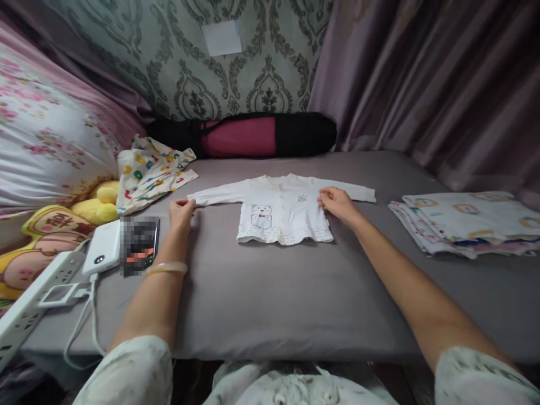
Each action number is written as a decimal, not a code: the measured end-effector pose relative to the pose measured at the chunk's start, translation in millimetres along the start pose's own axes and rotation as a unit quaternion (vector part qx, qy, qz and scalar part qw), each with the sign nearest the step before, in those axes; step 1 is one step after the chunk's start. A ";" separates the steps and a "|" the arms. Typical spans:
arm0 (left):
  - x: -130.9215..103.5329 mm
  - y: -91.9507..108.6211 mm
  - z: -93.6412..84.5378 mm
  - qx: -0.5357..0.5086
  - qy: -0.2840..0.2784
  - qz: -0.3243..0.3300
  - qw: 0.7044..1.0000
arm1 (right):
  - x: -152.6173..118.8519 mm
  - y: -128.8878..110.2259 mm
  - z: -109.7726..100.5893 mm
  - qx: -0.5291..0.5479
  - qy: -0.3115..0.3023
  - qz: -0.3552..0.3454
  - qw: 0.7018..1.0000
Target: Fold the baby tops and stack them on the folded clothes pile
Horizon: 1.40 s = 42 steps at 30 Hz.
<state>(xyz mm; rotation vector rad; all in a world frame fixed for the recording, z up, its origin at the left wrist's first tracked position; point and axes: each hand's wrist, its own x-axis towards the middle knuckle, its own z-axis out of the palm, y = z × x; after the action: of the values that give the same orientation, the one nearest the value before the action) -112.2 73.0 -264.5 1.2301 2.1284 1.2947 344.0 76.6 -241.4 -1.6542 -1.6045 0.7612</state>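
A small white long-sleeved shirt [287, 216] with a bear print lies spread on the grey sheet, its sleeves stretched out to both sides. At the cuff of the sleeve on the left, my left hand [181, 215] is closed with its fingertips pinching the fabric. My right hand [337, 203] is closed at the shirt's right side, just below the other sleeve, thumb and fingers pinched on the cloth.
Folded patterned cloths [472, 222] are stacked at the right. A crumpled patterned garment [152, 171], a phone [145, 244], a white power bank [103, 247] and a power strip [37, 298] with cables lie left. A black and red roll [240, 136] rests along the wall.
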 end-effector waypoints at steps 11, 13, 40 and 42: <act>-111.8 39.8 -5.0 0.025 -0.274 0.047 0.960 | -94.2 4.5 -32.3 -0.061 -0.195 -0.009 0.979; -124.8 44.7 2.0 0.034 -0.299 0.067 0.951 | -98.1 8.3 -28.4 -0.103 -0.190 -0.034 0.976; -143.5 29.1 18.7 0.222 -0.180 0.273 0.919 | -122.6 -9.5 -6.6 -0.382 -0.042 -0.025 0.923; -140.6 27.4 14.8 0.238 -0.181 0.291 0.909 | -123.8 -10.8 -9.5 -0.382 -0.040 -0.022 0.923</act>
<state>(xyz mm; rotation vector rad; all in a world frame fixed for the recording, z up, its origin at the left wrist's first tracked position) -10.7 -29.2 -266.7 2.2369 1.9174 0.6372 338.0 -47.7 -234.3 -2.1119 -2.1536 0.1581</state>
